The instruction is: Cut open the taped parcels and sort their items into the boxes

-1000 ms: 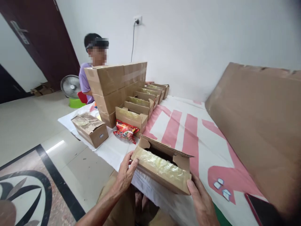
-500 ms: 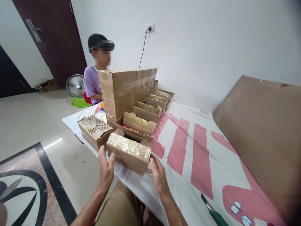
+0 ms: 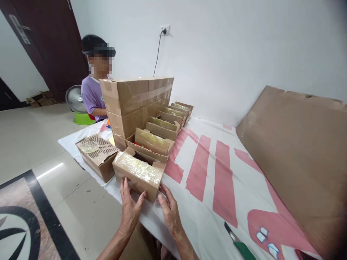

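Note:
Close in front of me, a cardboard box (image 3: 139, 175) with shiny clear tape on its flap sits near the table's edge, partly open at the top. My left hand (image 3: 129, 206) rests against its front side, fingers spread and thumb apart. At its right front corner is my right hand (image 3: 169, 207), fingers stretched out along the box's end. Neither hand is closed round it. To the left stands another box (image 3: 99, 153) with printed lines on its top. Right behind the near box, a row of open-flapped boxes (image 3: 153, 139) runs toward the wall; something red shows in one.
Stacked closed boxes (image 3: 132, 97) form a wall behind the row. Beyond them sits a person (image 3: 93, 94) in a purple shirt. A green-handled knife (image 3: 238, 243) lies on the white and pink cloth (image 3: 200, 166). A large cardboard sheet (image 3: 295, 151) leans at right.
My left hand has moved from the box's left corner onto its front side. My right hand stays by the right corner. The view has turned slightly right.

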`<state>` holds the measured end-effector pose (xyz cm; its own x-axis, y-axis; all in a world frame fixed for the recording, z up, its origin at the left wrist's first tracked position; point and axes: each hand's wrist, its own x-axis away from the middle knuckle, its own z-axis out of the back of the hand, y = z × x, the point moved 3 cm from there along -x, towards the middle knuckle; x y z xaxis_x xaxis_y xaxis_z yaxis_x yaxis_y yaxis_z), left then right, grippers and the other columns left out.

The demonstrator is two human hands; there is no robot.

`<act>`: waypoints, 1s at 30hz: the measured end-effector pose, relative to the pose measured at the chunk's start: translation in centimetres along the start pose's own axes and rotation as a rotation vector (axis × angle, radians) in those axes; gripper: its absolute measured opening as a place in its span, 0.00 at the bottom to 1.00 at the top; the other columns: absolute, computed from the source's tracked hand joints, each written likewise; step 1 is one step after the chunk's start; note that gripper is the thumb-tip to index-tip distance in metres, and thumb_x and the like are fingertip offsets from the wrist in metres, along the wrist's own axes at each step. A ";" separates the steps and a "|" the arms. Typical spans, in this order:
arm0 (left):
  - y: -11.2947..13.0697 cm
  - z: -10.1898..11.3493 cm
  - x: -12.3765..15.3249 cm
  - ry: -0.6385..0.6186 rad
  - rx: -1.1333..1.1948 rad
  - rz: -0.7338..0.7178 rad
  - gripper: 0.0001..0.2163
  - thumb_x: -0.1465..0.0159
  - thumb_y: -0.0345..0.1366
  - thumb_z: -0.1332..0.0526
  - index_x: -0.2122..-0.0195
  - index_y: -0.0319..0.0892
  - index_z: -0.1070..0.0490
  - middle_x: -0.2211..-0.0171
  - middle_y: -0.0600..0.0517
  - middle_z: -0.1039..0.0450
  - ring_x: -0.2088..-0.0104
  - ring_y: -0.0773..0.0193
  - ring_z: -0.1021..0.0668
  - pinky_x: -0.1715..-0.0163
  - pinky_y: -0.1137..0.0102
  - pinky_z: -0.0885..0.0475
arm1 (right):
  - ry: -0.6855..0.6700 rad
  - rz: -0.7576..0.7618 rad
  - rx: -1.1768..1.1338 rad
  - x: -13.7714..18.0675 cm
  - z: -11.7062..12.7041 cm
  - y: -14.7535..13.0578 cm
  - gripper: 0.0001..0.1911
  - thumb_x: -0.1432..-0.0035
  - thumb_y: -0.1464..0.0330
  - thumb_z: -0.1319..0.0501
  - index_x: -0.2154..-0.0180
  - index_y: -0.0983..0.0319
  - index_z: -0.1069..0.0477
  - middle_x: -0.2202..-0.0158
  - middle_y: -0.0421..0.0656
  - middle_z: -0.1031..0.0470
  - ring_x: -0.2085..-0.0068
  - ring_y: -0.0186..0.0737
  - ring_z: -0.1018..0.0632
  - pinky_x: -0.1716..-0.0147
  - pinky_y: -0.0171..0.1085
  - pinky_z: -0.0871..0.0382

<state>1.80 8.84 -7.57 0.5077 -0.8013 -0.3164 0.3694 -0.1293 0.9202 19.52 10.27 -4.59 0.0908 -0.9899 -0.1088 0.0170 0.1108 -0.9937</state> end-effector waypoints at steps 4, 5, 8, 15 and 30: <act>-0.3 -0.1 -0.5 0.035 -0.019 0.001 0.43 0.39 0.51 0.32 0.27 0.46 0.50 0.28 0.35 0.50 0.27 0.38 0.43 0.37 0.41 0.29 | 0.020 0.038 -0.014 -0.2 0.0 0.9 0.30 0.33 0.50 0.40 0.37 0.57 0.28 0.37 0.51 0.25 0.40 0.53 0.23 0.48 0.45 0.23; -0.4 -0.1 -0.7 0.032 -0.023 0.005 0.44 0.40 0.52 0.31 0.27 0.46 0.50 0.29 0.35 0.49 0.27 0.37 0.42 0.38 0.41 0.29 | 0.023 0.044 -0.015 -0.3 0.0 1.1 0.29 0.33 0.50 0.41 0.37 0.57 0.28 0.37 0.50 0.25 0.40 0.53 0.23 0.48 0.45 0.23; -0.1 -0.5 -1.6 0.002 -0.028 0.016 0.45 0.41 0.52 0.31 0.27 0.46 0.50 0.30 0.35 0.47 0.28 0.37 0.40 0.38 0.41 0.30 | 0.047 0.050 -0.010 -0.9 0.2 1.2 0.28 0.34 0.51 0.40 0.38 0.56 0.27 0.37 0.50 0.25 0.40 0.54 0.23 0.49 0.46 0.22; 0.9 -2.4 -3.9 -0.021 -0.056 0.007 0.43 0.40 0.50 0.32 0.28 0.43 0.49 0.30 0.34 0.47 0.28 0.37 0.41 0.34 0.41 0.34 | 0.093 0.036 0.066 -4.0 1.2 -0.1 0.25 0.32 0.51 0.43 0.42 0.57 0.24 0.41 0.49 0.21 0.44 0.52 0.21 0.48 0.48 0.22; 1.1 -3.8 -3.8 0.008 -0.083 -0.011 0.46 0.40 0.49 0.31 0.26 0.42 0.53 0.28 0.32 0.50 0.27 0.37 0.44 0.31 0.39 0.42 | 0.126 0.089 0.081 -5.5 1.3 0.3 0.23 0.33 0.53 0.42 0.44 0.58 0.23 0.46 0.49 0.19 0.48 0.49 0.19 0.52 0.43 0.23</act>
<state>3.20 13.93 -6.26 0.5091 -0.7957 -0.3281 0.4379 -0.0888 0.8946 20.37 15.84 -4.21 -0.0301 -0.9785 -0.2040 0.0948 0.2003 -0.9751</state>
